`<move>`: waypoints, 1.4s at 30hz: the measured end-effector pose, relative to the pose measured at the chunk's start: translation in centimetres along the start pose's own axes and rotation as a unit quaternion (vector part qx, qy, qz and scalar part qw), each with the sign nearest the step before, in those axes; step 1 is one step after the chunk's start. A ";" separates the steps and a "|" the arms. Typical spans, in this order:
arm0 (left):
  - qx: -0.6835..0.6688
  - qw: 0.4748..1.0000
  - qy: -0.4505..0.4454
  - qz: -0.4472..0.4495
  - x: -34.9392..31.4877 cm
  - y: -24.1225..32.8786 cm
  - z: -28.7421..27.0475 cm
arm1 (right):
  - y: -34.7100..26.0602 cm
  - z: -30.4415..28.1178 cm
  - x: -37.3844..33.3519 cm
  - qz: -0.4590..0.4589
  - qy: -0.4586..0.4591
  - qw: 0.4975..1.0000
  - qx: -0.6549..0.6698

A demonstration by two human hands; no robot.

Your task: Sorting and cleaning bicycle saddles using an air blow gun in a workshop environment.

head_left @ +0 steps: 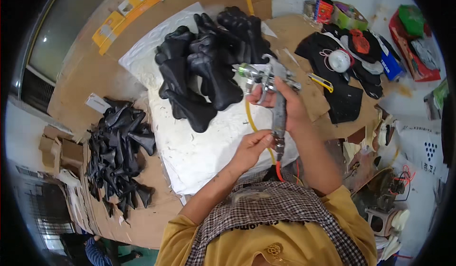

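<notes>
A metal spray gun [279,118] is upright in front of me, its nozzle facing left. My right hand [295,108] is closed around its grip, with fingers at the trigger. At the bottom of the grip, my left hand [251,151] pinches the hose fitting between thumb and fingers. A red hose [279,172] runs down from there toward my apron, and a yellow hose [249,118] curves down behind my left hand. Left of the nozzle, several glossy black moulded pieces [221,83] with knobbly ends lie on a white padded sheet [190,159].
Another heap of thin black pieces [116,147] lies on cardboard [147,228] at the left. To the right are a yellow box cutter [320,82], black cloth [341,102], a round white object [339,60] and a red bag [403,52]. A stool [380,222] stands at the lower right.
</notes>
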State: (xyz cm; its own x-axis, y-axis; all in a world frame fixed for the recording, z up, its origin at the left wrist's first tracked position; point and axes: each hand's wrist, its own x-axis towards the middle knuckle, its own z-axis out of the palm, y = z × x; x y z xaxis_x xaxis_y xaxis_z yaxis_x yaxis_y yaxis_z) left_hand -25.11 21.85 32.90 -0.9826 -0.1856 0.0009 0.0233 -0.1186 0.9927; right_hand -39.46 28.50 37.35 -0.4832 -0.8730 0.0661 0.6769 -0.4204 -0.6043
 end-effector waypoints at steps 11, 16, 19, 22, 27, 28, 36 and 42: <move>0.042 0.978 0.107 -0.175 -10.8 -4.5 -21.7 | 7.4 3.3 -7.4 0.078 0.037 0.854 -0.513; 0.006 0.911 0.318 -0.262 -12.6 -9.6 -29.5 | 7.6 9.4 -5.6 -0.006 0.053 0.886 -0.461; -0.056 0.903 0.338 -0.261 -9.8 -11.4 -31.7 | 7.1 11.7 -5.8 -0.024 0.057 0.896 -0.441; -0.070 0.902 0.363 -0.222 -5.4 -12.8 -32.8 | 7.1 10.0 -7.1 0.001 0.076 0.875 -0.479; -0.091 0.899 0.425 -0.045 0.2 -15.5 -33.0 | 7.8 10.4 -8.4 0.012 0.145 0.858 -0.492; -0.033 0.910 0.408 -0.058 0.5 -15.8 -33.1 | 7.9 10.7 -8.1 0.010 0.146 0.858 -0.493; -0.102 0.952 0.287 -0.013 -3.7 -9.8 -28.6 | 9.2 10.8 -4.6 0.042 0.181 0.876 -0.444; -0.202 0.887 0.396 0.129 -14.1 -2.4 -41.3 | 9.2 13.8 0.1 -0.042 0.175 0.876 -0.448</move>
State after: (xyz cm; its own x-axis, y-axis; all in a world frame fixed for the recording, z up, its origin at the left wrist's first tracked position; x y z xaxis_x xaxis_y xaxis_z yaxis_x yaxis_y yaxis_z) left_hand -3.65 -15.55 25.55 -0.5022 -0.8645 -0.0224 0.4500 -0.2833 0.8469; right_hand -25.60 21.13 42.77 -0.7576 -0.6526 -0.0126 -0.0011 0.0205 -0.9998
